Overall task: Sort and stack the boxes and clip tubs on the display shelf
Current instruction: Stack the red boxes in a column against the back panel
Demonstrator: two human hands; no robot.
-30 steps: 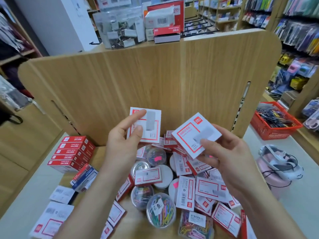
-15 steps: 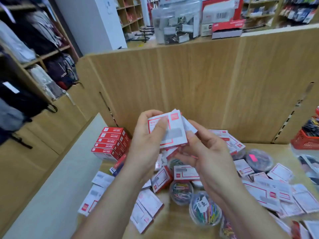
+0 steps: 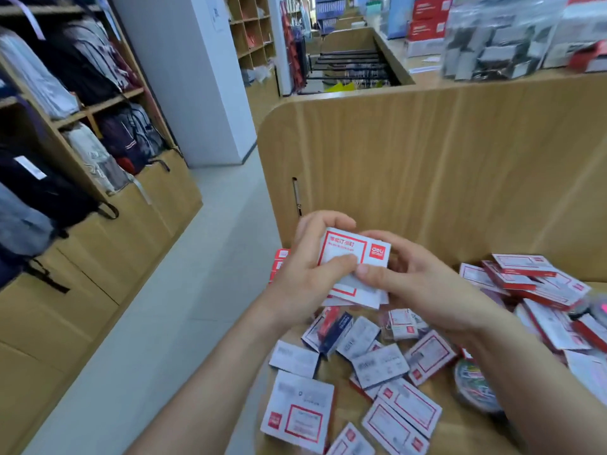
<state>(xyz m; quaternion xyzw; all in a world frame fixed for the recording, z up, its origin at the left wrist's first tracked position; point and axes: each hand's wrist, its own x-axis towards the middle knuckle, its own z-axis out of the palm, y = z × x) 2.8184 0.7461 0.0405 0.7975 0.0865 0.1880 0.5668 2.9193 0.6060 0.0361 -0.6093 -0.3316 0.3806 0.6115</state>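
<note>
gripping a small stack of white-and-red boxes [image 3: 353,257] dead centre, just above the display shelf [image 3: 343,405]. left hand [image 3: 305,280] curled round the 9 o'clock edge with thumb pressed on top, right hand [image 3: 423,284] pinching the 3 o'clock side. probably light, stiff card with slick faces, apt to slide apart; best squeezed at opposite edges and squared up. loose boxes [image 3: 299,412] and a clip tub [image 3: 473,385] scattered from 5 to 6 o'clock.
</note>
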